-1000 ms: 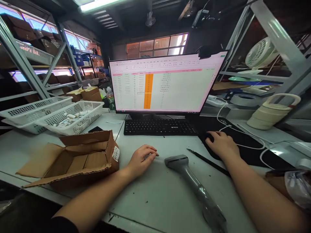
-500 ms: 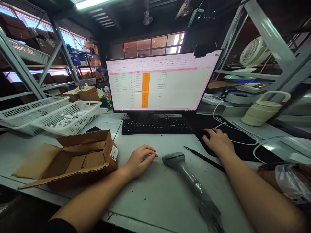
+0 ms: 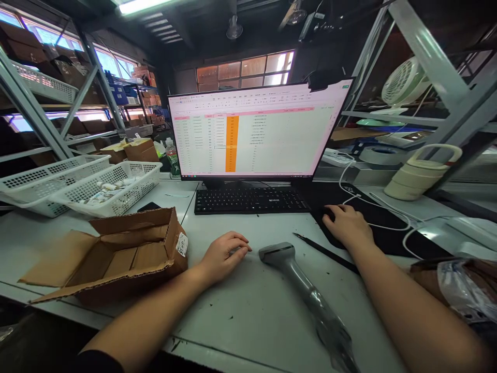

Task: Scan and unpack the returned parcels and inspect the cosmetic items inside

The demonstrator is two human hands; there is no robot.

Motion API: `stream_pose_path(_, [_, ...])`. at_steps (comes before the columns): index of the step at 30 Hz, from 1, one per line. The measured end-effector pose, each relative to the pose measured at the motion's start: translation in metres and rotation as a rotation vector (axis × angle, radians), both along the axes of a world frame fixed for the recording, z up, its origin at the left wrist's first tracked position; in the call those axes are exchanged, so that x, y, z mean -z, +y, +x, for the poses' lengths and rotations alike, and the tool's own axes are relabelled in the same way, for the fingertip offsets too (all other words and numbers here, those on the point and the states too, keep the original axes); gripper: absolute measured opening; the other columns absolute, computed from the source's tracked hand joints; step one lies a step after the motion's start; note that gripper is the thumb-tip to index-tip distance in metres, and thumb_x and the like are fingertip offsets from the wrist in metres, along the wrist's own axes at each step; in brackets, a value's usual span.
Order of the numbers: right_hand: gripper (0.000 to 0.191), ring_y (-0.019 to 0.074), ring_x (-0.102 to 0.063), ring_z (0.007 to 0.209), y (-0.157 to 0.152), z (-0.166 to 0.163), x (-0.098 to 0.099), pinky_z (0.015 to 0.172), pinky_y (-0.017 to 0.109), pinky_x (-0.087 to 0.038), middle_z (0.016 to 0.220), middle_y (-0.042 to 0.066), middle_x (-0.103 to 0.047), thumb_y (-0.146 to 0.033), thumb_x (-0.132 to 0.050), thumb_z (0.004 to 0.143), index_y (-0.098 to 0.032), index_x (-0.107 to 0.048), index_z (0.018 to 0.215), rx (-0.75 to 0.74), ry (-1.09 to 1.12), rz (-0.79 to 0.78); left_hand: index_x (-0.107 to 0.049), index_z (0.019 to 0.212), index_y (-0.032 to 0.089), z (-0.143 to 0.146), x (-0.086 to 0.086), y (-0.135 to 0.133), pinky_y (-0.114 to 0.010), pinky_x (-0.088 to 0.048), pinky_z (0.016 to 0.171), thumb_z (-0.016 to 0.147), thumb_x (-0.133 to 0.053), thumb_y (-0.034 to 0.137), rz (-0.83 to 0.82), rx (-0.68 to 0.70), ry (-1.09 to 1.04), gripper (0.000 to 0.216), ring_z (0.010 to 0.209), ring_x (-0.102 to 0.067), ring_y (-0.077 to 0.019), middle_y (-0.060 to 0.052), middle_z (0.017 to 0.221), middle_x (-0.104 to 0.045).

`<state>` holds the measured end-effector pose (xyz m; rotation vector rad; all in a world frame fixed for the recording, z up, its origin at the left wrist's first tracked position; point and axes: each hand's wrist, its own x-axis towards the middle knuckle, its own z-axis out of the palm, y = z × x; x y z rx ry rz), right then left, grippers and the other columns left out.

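Note:
My left hand [image 3: 226,256] rests on the white table, its fingers loosely bent and a little apart, holding nothing. Just right of its fingertips lies a grey handheld barcode scanner [image 3: 303,285], its head toward the monitor. My right hand [image 3: 349,224] is curved over a dark computer mouse, almost wholly hidden beneath it, on the black mouse pad [image 3: 392,239]. A black keyboard [image 3: 252,201] lies beyond both hands, below a monitor [image 3: 287,140] with a spreadsheet on its screen. Between the scanner and my right forearm is a slim black pen-like tool [image 3: 326,252].
An open cardboard box [image 3: 128,259] stands left of my left forearm. Behind it are white plastic baskets [image 3: 120,194], one holding small white items. White cables [image 3: 404,223] cross the right side near a cream lidded cup [image 3: 415,178]. A brown bag with clear plastic [image 3: 462,290] sits lower right.

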<state>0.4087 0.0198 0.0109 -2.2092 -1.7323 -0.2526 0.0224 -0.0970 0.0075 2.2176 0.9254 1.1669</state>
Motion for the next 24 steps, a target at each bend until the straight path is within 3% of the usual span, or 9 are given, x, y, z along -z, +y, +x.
stream_pose_path(7, [0.053, 0.0376, -0.055, 0.118, 0.000, 0.002, 0.003, 0.096, 0.048, -0.047, 0.141, 0.019, -0.052, -0.041, -0.035, 0.098, -0.018, -0.057, 0.142, -0.032, 0.001, 0.049, -0.073, 0.094, 0.020, -0.017, -0.001, 0.022, -0.034, -0.051, 0.094, 0.098, -0.050, 0.034, 0.025, -0.082, 0.040, 0.028, 0.103, -0.067, -0.0202, -0.008, 0.108, -0.071])
stream_pose_path(11, [0.052, 0.0380, -0.055, 0.118, 0.002, 0.004, 0.005, 0.094, 0.050, -0.049, 0.141, 0.018, -0.053, -0.041, -0.037, 0.097, -0.019, -0.059, 0.139, -0.038, 0.005, 0.064, -0.072, 0.095, 0.018, -0.021, 0.004, 0.038, -0.037, -0.050, 0.095, 0.100, -0.043, 0.033, 0.020, -0.214, 0.057, 0.032, 0.103, -0.066, -0.0214, -0.009, 0.105, -0.071])
stream_pose_path(14, [0.054, 0.0388, -0.055, 0.119, 0.004, 0.005, 0.005, 0.093, 0.051, -0.050, 0.142, 0.019, -0.052, -0.042, -0.036, 0.096, -0.018, -0.059, 0.138, -0.035, 0.022, 0.055, -0.073, 0.094, 0.018, -0.015, 0.007, 0.048, -0.039, -0.050, 0.096, 0.099, -0.046, 0.030, 0.008, -0.275, 0.133, 0.030, 0.103, -0.065, -0.0231, -0.008, 0.102, -0.073])
stream_pose_path(17, [0.055, 0.0387, -0.055, 0.120, 0.005, 0.005, 0.004, 0.095, 0.051, -0.050, 0.143, 0.019, -0.051, -0.043, -0.036, 0.097, -0.017, -0.058, 0.139, -0.040, 0.036, 0.045, -0.075, 0.091, 0.020, -0.004, 0.004, 0.060, -0.038, -0.049, 0.095, 0.095, -0.056, 0.029, 0.020, -0.252, 0.252, 0.021, 0.101, -0.065, -0.0226, -0.005, 0.101, -0.074])
stream_pose_path(24, [0.059, 0.0391, -0.056, 0.121, 0.007, 0.005, 0.004, 0.096, 0.051, -0.049, 0.144, 0.021, -0.051, -0.046, -0.034, 0.098, -0.014, -0.054, 0.143, -0.046, 0.021, 0.026, -0.074, 0.102, 0.018, 0.013, -0.001, 0.078, -0.042, -0.046, 0.100, 0.096, -0.055, 0.025, 0.146, -0.278, 0.377, 0.021, 0.111, -0.060, -0.0254, -0.010, 0.112, -0.070])
